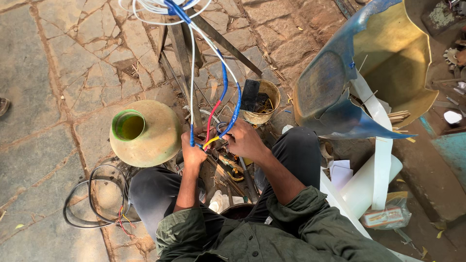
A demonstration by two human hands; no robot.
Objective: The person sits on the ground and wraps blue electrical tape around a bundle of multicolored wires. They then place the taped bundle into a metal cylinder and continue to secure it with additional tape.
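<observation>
Gripping coloured wires [213, 131], left hand [193, 153] and right hand [246, 140] both clamped; clear packet [386, 217] nearby.

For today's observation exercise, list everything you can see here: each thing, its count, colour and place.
wires: several, white, blue, red and yellow, centre, running up from the hands
pot: one, tan with green mouth, left of the hands
tin can: one, rusty, above the hands
cable coil: one, black, lower left
broken shell: one, blue outside, yellow inside, right
left hand: one, grip on wires
right hand: one, at wire ends
</observation>
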